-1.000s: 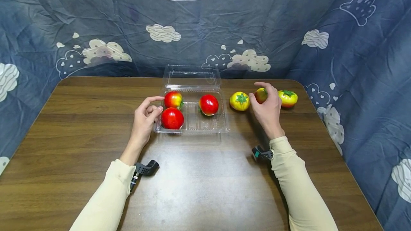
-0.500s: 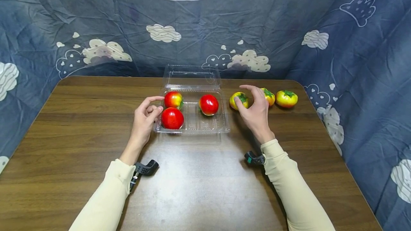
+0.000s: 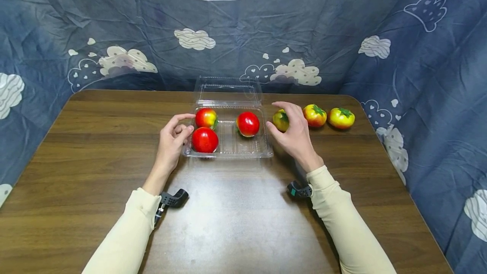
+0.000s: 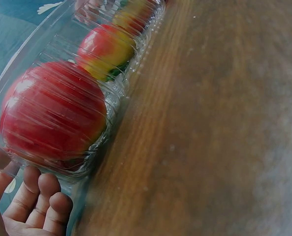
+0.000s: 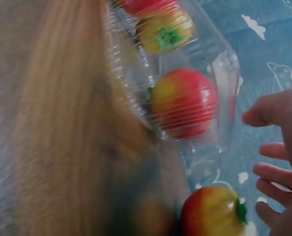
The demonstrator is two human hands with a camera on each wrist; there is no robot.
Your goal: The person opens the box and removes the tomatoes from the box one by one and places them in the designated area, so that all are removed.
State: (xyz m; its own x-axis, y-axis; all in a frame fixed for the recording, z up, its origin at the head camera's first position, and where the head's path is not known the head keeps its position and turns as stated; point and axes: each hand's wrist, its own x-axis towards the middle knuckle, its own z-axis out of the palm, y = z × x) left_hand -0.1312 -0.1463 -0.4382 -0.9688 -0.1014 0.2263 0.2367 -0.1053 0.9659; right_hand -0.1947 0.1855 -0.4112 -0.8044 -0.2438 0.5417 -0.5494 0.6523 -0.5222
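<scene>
Head view: the left hand (image 3: 172, 140) rests on the desk (image 3: 95, 147) with loosely curled fingers against the near left corner of a clear plastic box (image 3: 228, 149), gripping nothing. The box holds three red tomatoes; the nearest one (image 3: 204, 139) lies just beside that hand's fingertips. The right hand (image 3: 294, 133) cups a yellow-green tomato (image 3: 280, 120) just right of the box, fingers curved round it. Two more tomatoes (image 3: 314, 115) sit beyond that hand.

Left wrist view: fingers (image 4: 37, 204) touch the box wall beside the red tomato (image 4: 52, 118).

Right wrist view: spread, relaxed fingers (image 5: 278, 177) hover by the yellow-green tomato (image 5: 212, 211); whether they grip it cannot be told.
</scene>
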